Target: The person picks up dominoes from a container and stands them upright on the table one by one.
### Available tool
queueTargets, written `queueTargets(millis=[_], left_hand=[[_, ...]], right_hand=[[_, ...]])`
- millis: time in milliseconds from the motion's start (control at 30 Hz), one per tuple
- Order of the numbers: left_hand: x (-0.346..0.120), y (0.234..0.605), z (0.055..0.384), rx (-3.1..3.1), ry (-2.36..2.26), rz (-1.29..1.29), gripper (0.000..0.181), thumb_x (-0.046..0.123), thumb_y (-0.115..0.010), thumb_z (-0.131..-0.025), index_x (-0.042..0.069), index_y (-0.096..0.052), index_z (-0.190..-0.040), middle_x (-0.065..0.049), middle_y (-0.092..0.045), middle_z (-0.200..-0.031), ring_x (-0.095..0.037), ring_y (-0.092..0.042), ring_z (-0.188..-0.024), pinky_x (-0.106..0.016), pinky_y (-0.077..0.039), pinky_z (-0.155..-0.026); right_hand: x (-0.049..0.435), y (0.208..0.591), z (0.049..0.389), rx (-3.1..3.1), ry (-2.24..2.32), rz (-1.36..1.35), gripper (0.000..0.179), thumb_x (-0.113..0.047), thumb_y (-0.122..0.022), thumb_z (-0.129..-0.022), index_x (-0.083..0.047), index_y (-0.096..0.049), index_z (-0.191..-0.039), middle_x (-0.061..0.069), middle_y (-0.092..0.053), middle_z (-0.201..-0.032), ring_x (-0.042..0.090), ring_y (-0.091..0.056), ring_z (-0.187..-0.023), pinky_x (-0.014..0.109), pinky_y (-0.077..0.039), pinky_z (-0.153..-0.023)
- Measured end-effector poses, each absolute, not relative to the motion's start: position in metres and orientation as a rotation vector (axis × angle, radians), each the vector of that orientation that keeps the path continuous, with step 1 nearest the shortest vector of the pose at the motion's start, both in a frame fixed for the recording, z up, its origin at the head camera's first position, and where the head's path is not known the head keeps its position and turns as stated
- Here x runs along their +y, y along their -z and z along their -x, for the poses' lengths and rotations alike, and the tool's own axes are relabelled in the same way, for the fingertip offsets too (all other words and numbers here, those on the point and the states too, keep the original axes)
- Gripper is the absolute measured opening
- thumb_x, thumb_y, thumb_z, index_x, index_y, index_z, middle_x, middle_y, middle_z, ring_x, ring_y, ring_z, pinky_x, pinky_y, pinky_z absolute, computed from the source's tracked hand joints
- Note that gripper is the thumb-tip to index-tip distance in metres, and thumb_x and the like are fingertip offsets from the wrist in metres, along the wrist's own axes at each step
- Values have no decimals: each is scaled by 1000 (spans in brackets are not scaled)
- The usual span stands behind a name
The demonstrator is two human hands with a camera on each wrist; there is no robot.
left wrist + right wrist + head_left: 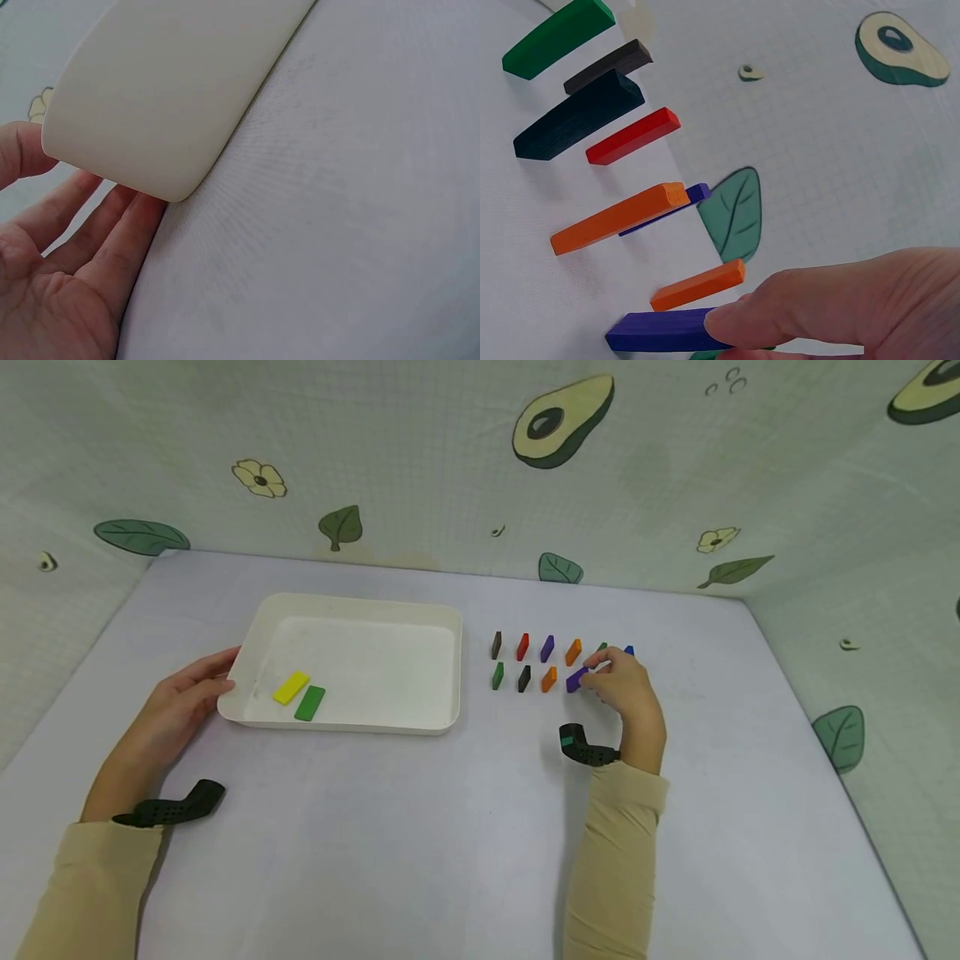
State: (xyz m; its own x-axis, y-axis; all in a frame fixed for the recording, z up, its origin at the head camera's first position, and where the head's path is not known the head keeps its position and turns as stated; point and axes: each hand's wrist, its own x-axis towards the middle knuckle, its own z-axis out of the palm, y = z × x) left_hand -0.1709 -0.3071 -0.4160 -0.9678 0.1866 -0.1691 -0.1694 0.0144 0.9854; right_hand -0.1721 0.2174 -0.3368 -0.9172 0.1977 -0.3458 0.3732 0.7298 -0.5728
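At the left end of a white tray (360,723), my left hand (177,706) holds the tray's edge, thumb at the rim and fingers against the side wall. The left wrist view shows the tray's outer wall (150,97) beside the fingers. Lying flat in the tray are a yellow block (291,687) and a green block (310,702). Over on the right, my right hand (619,687) pinches a purple block (575,680) between thumb and fingers, at the right end of the near row. In the right wrist view, the thumb covers one end of this purple block (660,331).
Two rows of upright blocks stand right of the tray. The near row has a green (498,676), a black (524,678) and an orange block (549,679). Behind are brown (497,646), red (522,647), purple (547,649), orange (573,652), green and blue ones, partly hidden by the right hand.
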Motion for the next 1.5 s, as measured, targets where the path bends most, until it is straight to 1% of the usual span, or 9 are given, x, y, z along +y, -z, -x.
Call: queueTargets(millis=[200,433,667,767,900,1000,1133,1400,1500], left_hand=[[-308,415,171,2038,-2032,12,54,18,-50,-96,14,-30,-146,6,-29,-148,10,-42,-114,-2,-38,-86],[-307,417,170,2020,-2075,-11,51,14,-50,-96,14,-34,-145,5,-33,-146,9,-46,-112,-3,-40,-85],[-308,415,170,2039,-2051,0,53,17,-50,-96,14,-31,-146,5,-31,-148,9,-44,-112,-3,-39,-87],[-308,416,170,2055,-2040,5,54,17,-51,-96,14,-31,-146,6,-31,-147,10,-44,-112,-2,-40,-85],[-308,417,170,2057,-2041,-1,53,16,-51,-96,14,-32,-146,5,-31,-147,10,-45,-112,-2,-40,-84],[-309,416,170,2030,-2056,-13,53,15,-50,-96,14,-32,-146,5,-30,-148,8,-44,-113,-3,-39,-86],[-308,416,169,2014,-2053,-17,53,16,-49,-97,13,-31,-146,6,-29,-148,8,-41,-116,-3,-37,-87],[-307,416,170,2015,-2062,-18,52,16,-50,-96,14,-32,-145,5,-32,-146,8,-43,-114,-3,-38,-86],[-308,416,170,2014,-2056,-15,52,17,-50,-96,15,-33,-145,5,-30,-147,8,-42,-115,-3,-37,-86]], right_hand=[[217,338,173,2679,974,-456,32,-16,-56,-87,-4,-52,-116,8,-50,-89,18,-48,-73,27,-40,-63],[215,337,173,2661,985,-464,32,-17,-56,-87,-4,-51,-116,7,-49,-86,18,-47,-73,27,-39,-63],[214,337,175,2658,989,-436,32,-17,-56,-87,-3,-51,-116,5,-49,-83,17,-47,-71,27,-39,-63],[213,337,175,2660,988,-431,32,-18,-57,-87,-4,-51,-116,5,-48,-82,17,-47,-71,28,-39,-63],[213,338,175,2657,984,-430,33,-18,-57,-87,-4,-52,-116,5,-49,-84,18,-47,-72,28,-39,-64],[214,337,175,2660,980,-436,32,-18,-57,-88,-4,-52,-116,6,-50,-85,19,-47,-73,28,-39,-64],[214,337,174,2666,984,-442,32,-17,-57,-87,-3,-52,-116,7,-50,-85,19,-47,-73,27,-39,-64],[215,336,173,2668,980,-454,32,-17,-56,-88,-3,-52,-116,7,-50,-86,20,-47,-75,28,-40,-64],[215,336,173,2667,972,-453,31,-17,-55,-88,-3,-52,-116,7,-49,-85,20,-47,-74,28,-39,-64]])
